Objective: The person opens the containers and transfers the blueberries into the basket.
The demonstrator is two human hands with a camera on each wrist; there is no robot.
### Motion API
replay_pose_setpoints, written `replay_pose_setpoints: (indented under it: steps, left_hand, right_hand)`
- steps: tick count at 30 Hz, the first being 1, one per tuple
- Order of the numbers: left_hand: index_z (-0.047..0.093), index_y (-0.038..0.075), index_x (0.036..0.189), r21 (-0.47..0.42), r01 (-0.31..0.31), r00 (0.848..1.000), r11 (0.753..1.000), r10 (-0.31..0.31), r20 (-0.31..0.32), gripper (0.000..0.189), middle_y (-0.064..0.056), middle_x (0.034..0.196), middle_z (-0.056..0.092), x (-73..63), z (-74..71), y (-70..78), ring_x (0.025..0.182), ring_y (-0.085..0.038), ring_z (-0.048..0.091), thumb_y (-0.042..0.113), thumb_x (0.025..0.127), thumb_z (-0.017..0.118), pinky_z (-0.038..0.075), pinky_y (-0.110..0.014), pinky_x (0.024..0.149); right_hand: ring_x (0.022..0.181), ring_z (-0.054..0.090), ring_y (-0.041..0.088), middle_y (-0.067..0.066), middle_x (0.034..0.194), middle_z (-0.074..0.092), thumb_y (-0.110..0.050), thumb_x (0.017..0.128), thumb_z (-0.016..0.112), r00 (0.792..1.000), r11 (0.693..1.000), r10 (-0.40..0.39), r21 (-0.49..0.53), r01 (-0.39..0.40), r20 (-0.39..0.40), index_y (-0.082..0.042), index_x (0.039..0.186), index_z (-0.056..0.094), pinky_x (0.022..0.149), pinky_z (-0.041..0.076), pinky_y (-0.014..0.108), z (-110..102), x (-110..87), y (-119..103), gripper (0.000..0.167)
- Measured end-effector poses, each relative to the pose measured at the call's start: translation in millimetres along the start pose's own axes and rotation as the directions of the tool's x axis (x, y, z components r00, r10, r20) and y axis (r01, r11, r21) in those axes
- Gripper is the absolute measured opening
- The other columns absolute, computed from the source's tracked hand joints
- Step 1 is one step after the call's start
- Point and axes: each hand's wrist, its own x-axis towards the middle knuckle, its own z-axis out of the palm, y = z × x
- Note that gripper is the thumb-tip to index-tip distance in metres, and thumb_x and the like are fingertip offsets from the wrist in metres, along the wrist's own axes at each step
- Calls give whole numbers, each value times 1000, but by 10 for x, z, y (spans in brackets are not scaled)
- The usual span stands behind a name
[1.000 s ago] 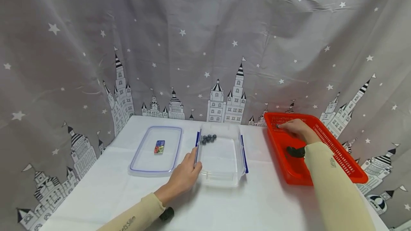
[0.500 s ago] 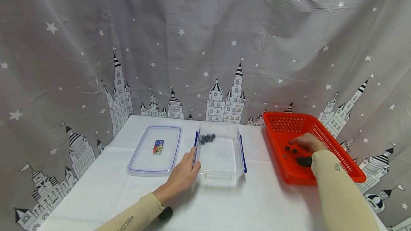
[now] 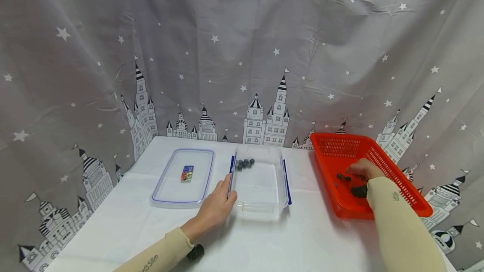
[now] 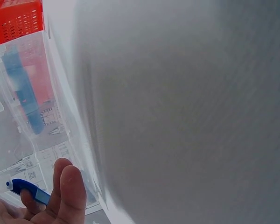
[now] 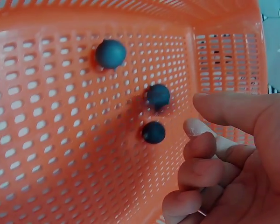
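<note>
My left hand grips the left side of a clear plastic container. In the left wrist view, its fingers are around a blue latch on that side. Several blueberries sit in the container's far left corner. My right hand is inside a red basket. Seen from the right wrist, its thumb and index finger are apart with nothing visible between them, and the other fingers curl loosely. Three blueberries lie on the perforated basket floor beside the fingertips.
A clear lid with a blue seal and a small fruit label lies left of the container on the white table. Behind the table hangs a grey curtain printed with castles and stars.
My right hand has moved from the basket's far left wall toward its middle, uncovering blueberries on the floor. My left hand and the container have stayed in place.
</note>
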Motion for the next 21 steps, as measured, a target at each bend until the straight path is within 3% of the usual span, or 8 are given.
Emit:
replay_pose_setpoints:
  steps: [6, 13, 17, 20, 21]
  left_hand:
    - [25, 6, 159, -3, -2, 1000, 1000, 2, -2, 62, -13, 125, 55, -4, -2, -12, 71, -16, 48, 33, 105, 41, 39, -31, 61]
    - [25, 6, 159, 2, -9, 1000, 1000, 9, -6, 62, -14, 127, 55, -2, -4, 1, 72, -16, 49, 32, 105, 40, 41, -31, 63]
    - [25, 6, 159, 2, -8, 1000, 1000, 8, -8, 62, -14, 127, 55, -4, -2, 7, 71, -16, 48, 31, 105, 41, 39, -31, 61]
    - [25, 5, 159, -1, -3, 1000, 1000, 3, -5, 62, -14, 128, 55, -10, 3, 9, 71, -16, 48, 31, 105, 41, 39, -30, 60]
    - [25, 5, 159, -1, -2, 1000, 1000, 2, -4, 62, -14, 128, 55, -12, 4, 11, 71, -16, 48, 31, 105, 41, 39, -30, 60]
  right_hand:
    - [48, 43, 14, -4, 52, 43, -15, 88, 62, 996, 998, -66, -9, 66, -63, -15, 55, 50, 51, 40, 28, 45, 65, -196, 35]
    - [46, 40, 13, -5, 51, 36, -21, 94, 62, 974, 985, -168, -65, 160, -151, -16, 56, 44, 51, 40, 29, 37, 124, -643, 42]
    - [47, 36, 13, -6, 52, 34, -22, 97, 62, 966, 977, -212, -11, 212, -147, 2, 77, 66, 52, 38, 29, 114, 114, -912, 31]
    - [48, 37, 13, -5, 52, 36, -23, 98, 62, 965, 972, -227, 23, 232, -134, 9, 102, 68, 53, 37, 29, 225, 120, -1070, 33]
    - [48, 36, 13, -5, 53, 37, -24, 99, 61, 965, 970, -233, 36, 239, -117, 8, 99, 67, 53, 37, 28, 262, 123, -1119, 32]
